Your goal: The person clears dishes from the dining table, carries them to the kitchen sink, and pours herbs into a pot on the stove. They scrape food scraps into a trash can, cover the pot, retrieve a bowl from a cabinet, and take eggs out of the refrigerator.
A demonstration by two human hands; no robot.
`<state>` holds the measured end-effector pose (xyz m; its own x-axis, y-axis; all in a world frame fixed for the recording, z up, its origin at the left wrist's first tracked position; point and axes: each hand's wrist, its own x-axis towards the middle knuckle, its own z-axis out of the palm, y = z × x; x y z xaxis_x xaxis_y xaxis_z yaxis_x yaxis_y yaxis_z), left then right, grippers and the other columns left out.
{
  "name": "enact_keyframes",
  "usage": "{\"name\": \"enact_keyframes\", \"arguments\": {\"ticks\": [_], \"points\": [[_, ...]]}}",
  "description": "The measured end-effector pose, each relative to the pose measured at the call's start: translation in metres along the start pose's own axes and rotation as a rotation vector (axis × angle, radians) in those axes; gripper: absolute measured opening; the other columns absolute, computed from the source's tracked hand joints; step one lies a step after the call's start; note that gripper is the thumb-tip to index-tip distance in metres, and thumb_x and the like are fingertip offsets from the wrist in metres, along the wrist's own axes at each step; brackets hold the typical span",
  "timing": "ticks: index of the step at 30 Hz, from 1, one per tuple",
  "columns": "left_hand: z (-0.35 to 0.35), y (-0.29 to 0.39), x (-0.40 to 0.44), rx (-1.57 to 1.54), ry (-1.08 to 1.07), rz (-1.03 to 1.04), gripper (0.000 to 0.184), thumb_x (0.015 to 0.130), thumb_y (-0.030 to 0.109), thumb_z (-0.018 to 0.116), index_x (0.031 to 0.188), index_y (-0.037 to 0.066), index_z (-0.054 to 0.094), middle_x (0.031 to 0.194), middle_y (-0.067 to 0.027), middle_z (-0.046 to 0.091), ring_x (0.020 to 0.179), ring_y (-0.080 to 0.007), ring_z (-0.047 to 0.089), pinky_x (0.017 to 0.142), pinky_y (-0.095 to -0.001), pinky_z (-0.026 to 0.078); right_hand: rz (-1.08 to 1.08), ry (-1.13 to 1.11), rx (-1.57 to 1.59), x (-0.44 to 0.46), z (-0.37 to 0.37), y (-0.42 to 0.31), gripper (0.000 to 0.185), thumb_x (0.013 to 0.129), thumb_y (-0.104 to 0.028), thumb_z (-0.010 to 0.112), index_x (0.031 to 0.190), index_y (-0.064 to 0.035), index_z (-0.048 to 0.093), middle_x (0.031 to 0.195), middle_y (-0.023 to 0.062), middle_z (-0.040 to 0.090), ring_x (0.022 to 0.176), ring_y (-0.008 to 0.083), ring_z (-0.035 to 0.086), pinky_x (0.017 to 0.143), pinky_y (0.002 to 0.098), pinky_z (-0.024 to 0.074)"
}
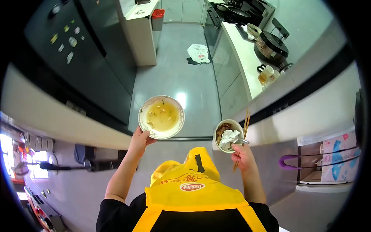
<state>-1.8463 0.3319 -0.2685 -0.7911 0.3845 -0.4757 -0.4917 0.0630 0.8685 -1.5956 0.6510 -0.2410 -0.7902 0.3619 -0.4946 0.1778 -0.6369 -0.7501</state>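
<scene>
My left hand [140, 144] grips the near rim of a patterned white plate [143, 127], which holds yellowish broth with small bits in it. On the right, my right hand [242, 156] is closed on a white bowl [215, 136]. Inside this bowl are brown food pieces [223, 130] and a crumpled white tissue [230, 138]. A spoon handle [244, 141] sticks out over the bowl's rim, and a pair of wooden chopsticks [246, 123] passes beside the bowl at my right hand. Plate and bowl are held apart, above the floor.
A doorway track [185, 138] crosses the floor. The right counter [243, 62] bears a rice cooker [271, 47] and cups [267, 72]. Farther back are a stove pan [238, 12], a red-lined bin [157, 22] and a white bag [198, 53] on the floor. A dark refrigerator [92, 65] stands left.
</scene>
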Motion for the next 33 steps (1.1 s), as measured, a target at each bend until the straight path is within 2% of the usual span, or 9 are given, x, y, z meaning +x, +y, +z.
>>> {"name": "enact_keyframes", "arguments": {"ticks": [4,7,12,17,19,21,28,30,33], "points": [[0.006,0.058,0.133,-0.027,-0.022,0.048,0.036,0.088,0.011,0.05,0.123,0.007,0.045,0.107,-0.006,0.063,0.088,-0.0147,0.066,0.07,-0.0279,0.056,0.021,0.043,-0.003,0.134,0.033,-0.042,0.024,0.082,-0.008,0.064,0.106,-0.008,0.058,0.081,-0.0046,0.058,0.052,-0.0009,0.04,0.039,0.0153,0.0264],[0.033,0.104,0.246,-0.047,-0.015,0.056,0.034,0.089,0.011,0.049,0.123,0.007,0.045,0.108,-0.0062,0.064,0.087,-0.0145,0.067,0.07,-0.0277,0.056,0.016,0.001,-0.044,0.255,0.037,-0.102,0.028,0.082,-0.008,0.064,0.109,-0.0091,0.056,0.081,-0.0054,0.056,0.053,-0.0012,0.04,0.039,0.0148,0.0266],[0.046,0.209,0.397,-0.097,0.021,0.042,0.033,0.092,0.011,0.047,0.125,0.007,0.045,0.109,-0.0067,0.064,0.087,-0.0137,0.067,0.069,-0.0273,0.057,-0.007,0.029,-0.076,0.424,0.111,-0.217,0.032,0.08,-0.007,0.066,0.109,-0.0114,0.054,0.082,-0.0064,0.054,0.055,-0.0017,0.039,0.04,0.0143,0.0258],[0.08,0.304,0.571,-0.113,0.038,0.032,0.033,0.093,0.009,0.046,0.126,0.005,0.045,0.109,-0.0084,0.064,0.085,-0.0139,0.067,0.068,-0.026,0.057,-0.023,-0.019,-0.087,0.612,0.147,-0.337,0.033,0.08,-0.007,0.067,0.11,-0.0098,0.053,0.083,-0.0061,0.056,0.055,-0.0022,0.039,0.039,0.0142,0.0247],[0.099,0.319,0.622,-0.115,0.035,0.033,0.033,0.093,0.009,0.045,0.126,0.004,0.045,0.109,-0.0089,0.064,0.085,-0.014,0.067,0.068,-0.0257,0.057,-0.037,-0.026,-0.095,0.659,0.141,-0.366,0.032,0.081,-0.009,0.066,0.11,-0.0084,0.054,0.085,-0.0054,0.058,0.055,-0.0017,0.04,0.039,0.0151,0.0239],[0.107,0.347,0.698,-0.132,0.025,0.086,0.03,0.091,0.01,0.049,0.12,0.006,0.047,0.1,-0.0076,0.066,0.078,-0.0128,0.066,0.065,-0.0267,0.056,-0.064,-0.034,-0.088,0.73,0.147,-0.392,0.032,0.082,-0.011,0.065,0.112,-0.0083,0.054,0.09,-0.0045,0.06,0.057,-0.001,0.043,0.039,0.0159,0.0239],[0.15,0.46,0.903,-0.208,0.045,0.107,0.033,0.091,0.007,0.048,0.124,0.005,0.045,0.102,-0.0078,0.064,0.076,-0.0135,0.065,0.063,-0.0266,0.056,-0.03,0.094,0.007,0.907,0.163,-0.495,0.029,0.081,-0.01,0.065,0.108,-0.01,0.055,0.087,-0.0045,0.061,0.056,0.0007,0.046,0.039,0.0161,0.0257],[0.145,0.491,0.97,-0.188,0.042,0.127,0.034,0.091,0.008,0.048,0.125,0.006,0.045,0.104,-0.0072,0.063,0.083,-0.0149,0.065,0.068,-0.0262,0.054,-0.014,0.1,0.001,0.96,0.176,-0.524,0.028,0.081,-0.008,0.066,0.107,-0.0098,0.056,0.086,-0.0038,0.061,0.056,0.0012,0.048,0.038,0.016,0.0271],[0.162,0.533,1.05,-0.186,0.106,0.147,0.033,0.091,0.008,0.048,0.124,0.005,0.045,0.105,-0.0082,0.062,0.082,-0.0153,0.064,0.065,-0.0257,0.053,-0.032,0.127,0.032,1.037,0.178,-0.565,0.029,0.08,-0.008,0.066,0.108,-0.0078,0.055,0.088,-0.0016,0.062,0.056,0.0024,0.05,0.038,0.0154,0.0287]]}}
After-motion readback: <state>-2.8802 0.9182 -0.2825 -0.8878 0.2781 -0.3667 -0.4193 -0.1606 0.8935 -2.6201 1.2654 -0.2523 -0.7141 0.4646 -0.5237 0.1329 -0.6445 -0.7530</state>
